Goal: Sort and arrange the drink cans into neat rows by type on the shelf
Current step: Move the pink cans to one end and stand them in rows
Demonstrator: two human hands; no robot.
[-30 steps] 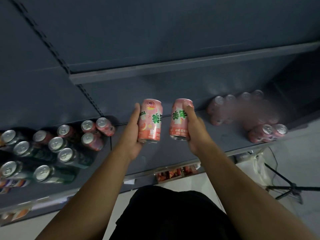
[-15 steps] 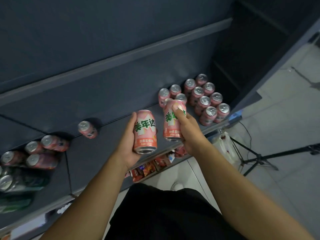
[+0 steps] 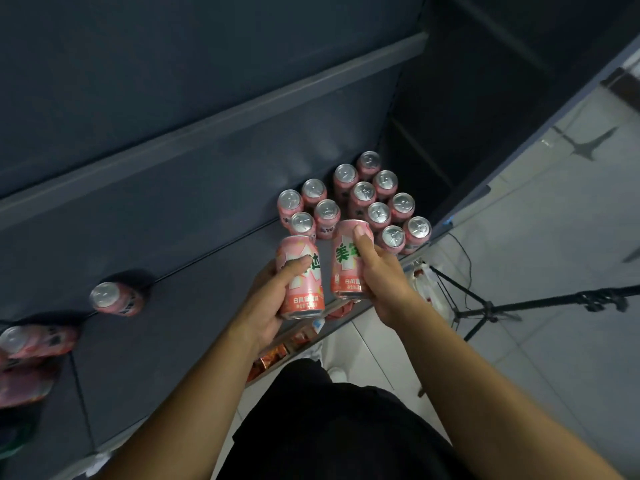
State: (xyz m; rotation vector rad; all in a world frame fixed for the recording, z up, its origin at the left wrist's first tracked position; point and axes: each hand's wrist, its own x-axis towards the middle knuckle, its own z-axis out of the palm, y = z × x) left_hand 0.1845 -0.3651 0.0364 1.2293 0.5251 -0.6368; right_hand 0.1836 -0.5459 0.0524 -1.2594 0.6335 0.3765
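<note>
Fingers (image 3: 298, 268) of the left hand (image 3: 270, 303) are curled round a pink can (image 3: 306, 289). The thumb lies across the can's printed face and the other fingers are hidden behind it. The can is upright, top tipped slightly away, and held above the front part of the dark shelf (image 3: 173, 244). The left forearm comes up from the lower left, with the wrist roughly straight.

The right hand (image 3: 382, 278) grips a second pink can (image 3: 346, 265) from its right side, thumb stretched up along the can toward the top rim. This can is just beside the first, a narrow gap between them, and a little higher in frame. The right forearm comes in from the lower right.

Both held cans sit just in front of the block of pink cans (image 3: 362, 202), which stands upright in rows at the shelf's right end. A lone pink can (image 3: 116, 298) stands well apart to the left. More cans (image 3: 34, 341) at the far left edge are blurred. A tripod (image 3: 519, 306) stands on the pale floor (image 3: 554, 220) to the right.
</note>
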